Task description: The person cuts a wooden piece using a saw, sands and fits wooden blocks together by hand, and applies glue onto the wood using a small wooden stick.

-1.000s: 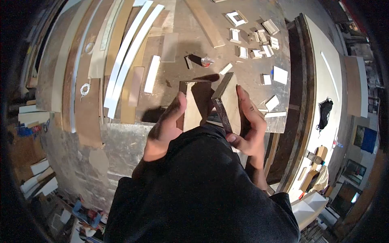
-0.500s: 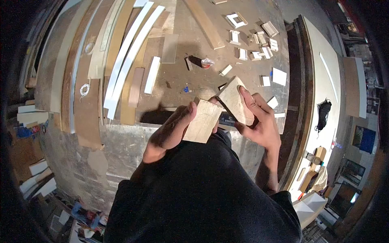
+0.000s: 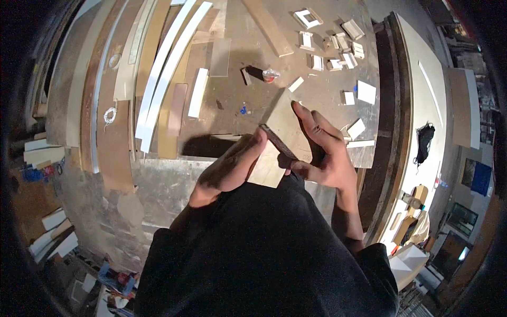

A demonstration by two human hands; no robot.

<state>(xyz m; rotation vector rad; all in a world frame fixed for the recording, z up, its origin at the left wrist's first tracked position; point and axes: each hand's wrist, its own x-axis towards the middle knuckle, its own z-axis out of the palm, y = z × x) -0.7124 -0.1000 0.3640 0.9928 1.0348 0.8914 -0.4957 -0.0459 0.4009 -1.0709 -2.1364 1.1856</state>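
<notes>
My left hand (image 3: 229, 166) is closed on a pale wooden piece (image 3: 268, 171) with a flat, squarish face, its thumb along the upper edge. My right hand (image 3: 327, 150) grips a second wooden block (image 3: 291, 121), tilted, with a dark edge turned toward the left piece. Fingers of the right hand lie along the block's right side, and its thumb is bent near the lower corner. The right block overlaps the upper part of the left piece and appears to meet it. Both are held in front of my dark shirt, near the bench's front edge.
Long boards and white strips (image 3: 171, 74) lie along the left of the workbench (image 3: 240, 47). Several small wooden parts (image 3: 338, 45) are scattered at the back right. A small plastic-wrapped item (image 3: 270, 75) stands mid-bench. A white panel (image 3: 422, 100) lies at the right.
My right hand has brought its block left and down, over the upper part of the left piece. Before, the two pieces were side by side. The left hand has shifted slightly right.
</notes>
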